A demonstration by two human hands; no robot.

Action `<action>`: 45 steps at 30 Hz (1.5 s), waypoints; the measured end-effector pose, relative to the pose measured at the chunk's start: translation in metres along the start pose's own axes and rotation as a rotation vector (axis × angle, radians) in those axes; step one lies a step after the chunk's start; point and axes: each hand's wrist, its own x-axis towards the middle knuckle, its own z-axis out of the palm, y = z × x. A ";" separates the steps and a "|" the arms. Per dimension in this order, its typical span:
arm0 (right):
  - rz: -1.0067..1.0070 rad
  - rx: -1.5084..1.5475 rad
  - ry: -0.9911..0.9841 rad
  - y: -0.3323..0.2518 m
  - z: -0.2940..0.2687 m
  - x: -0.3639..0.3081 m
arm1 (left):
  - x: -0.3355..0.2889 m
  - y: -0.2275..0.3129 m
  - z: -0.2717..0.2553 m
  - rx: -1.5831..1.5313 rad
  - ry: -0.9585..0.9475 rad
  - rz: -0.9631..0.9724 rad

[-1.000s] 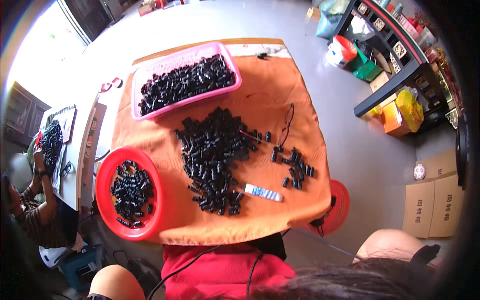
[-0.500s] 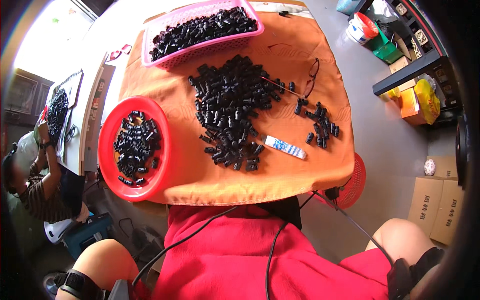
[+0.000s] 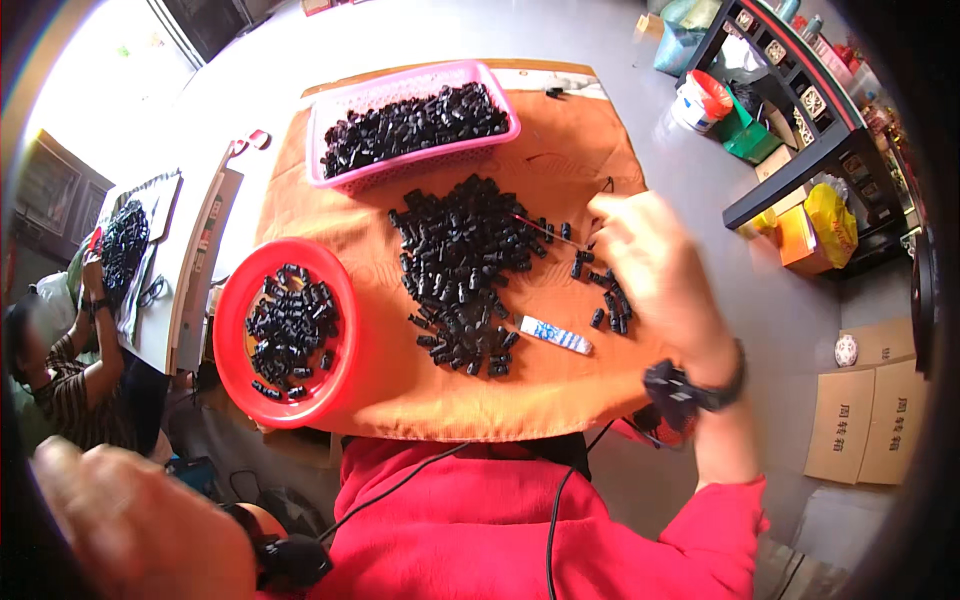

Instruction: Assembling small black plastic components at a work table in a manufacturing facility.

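Observation:
My right hand (image 3: 650,275) reaches over the right side of the table, its fingers curled together at the thin red-framed eyeglasses (image 3: 548,229). Most of the eyeglasses are hidden behind that hand. Low at the left rim is my left hand (image 3: 130,520), raised off the table and smeared by motion, so its fingers are unclear. A big heap of small black cylindrical parts (image 3: 465,260) covers the middle of the orange cloth. Several loose black parts (image 3: 612,300) lie just below my right hand. Between them and the heap rests a blue-and-white tube-like packet (image 3: 555,334).
A pink basket (image 3: 420,160) full of black parts stands at the far side. On the left, a red basin (image 3: 345,370) holds more. Beyond it another person (image 3: 85,350) works at a white table. A dark shelf (image 3: 800,180) and cardboard boxes (image 3: 865,420) stand at the right.
Both my hands have come into view, the right one over to the eyeglasses, the left one at the lower left. The view has shifted, so the table sits lower.

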 end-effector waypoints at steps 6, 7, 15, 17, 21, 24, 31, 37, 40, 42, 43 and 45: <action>0.198 -0.427 -0.262 0.028 0.081 -0.054 | -0.020 -0.095 0.065 0.287 -0.022 -0.166; 0.221 -0.476 -0.262 0.031 0.089 -0.055 | -0.020 -0.098 0.072 0.297 -0.066 -0.253; 0.132 -0.541 -0.199 0.043 0.092 -0.044 | -0.039 -0.111 0.068 0.198 -0.244 -0.584; 0.160 -0.538 -0.095 0.043 0.087 -0.042 | -0.042 -0.112 0.072 0.105 -0.206 -0.666; 0.141 -0.464 0.111 0.039 0.053 -0.027 | -0.042 -0.119 0.075 -0.079 -0.167 -0.741; 0.180 -0.350 0.300 0.001 0.011 -0.013 | -0.037 -0.120 0.077 -0.118 -0.122 -0.825; 0.365 -0.013 0.407 -0.080 -0.054 -0.034 | -0.044 -0.137 0.107 0.276 -0.314 -0.674; 0.290 0.338 0.408 -0.132 -0.077 -0.058 | -0.039 -0.122 0.111 0.063 -0.368 -0.759; 0.344 0.467 0.509 -0.148 -0.077 -0.058 | -0.031 -0.106 0.100 0.123 -0.450 -0.477; 0.345 0.465 0.592 -0.159 -0.078 -0.059 | -0.027 -0.095 0.095 0.136 -0.418 -0.345; 0.269 0.470 0.572 -0.159 -0.079 -0.059 | -0.028 -0.093 0.093 0.150 -0.384 -0.210; 0.245 0.532 0.597 -0.167 -0.080 -0.060 | -0.033 -0.088 0.093 0.197 -0.327 -0.119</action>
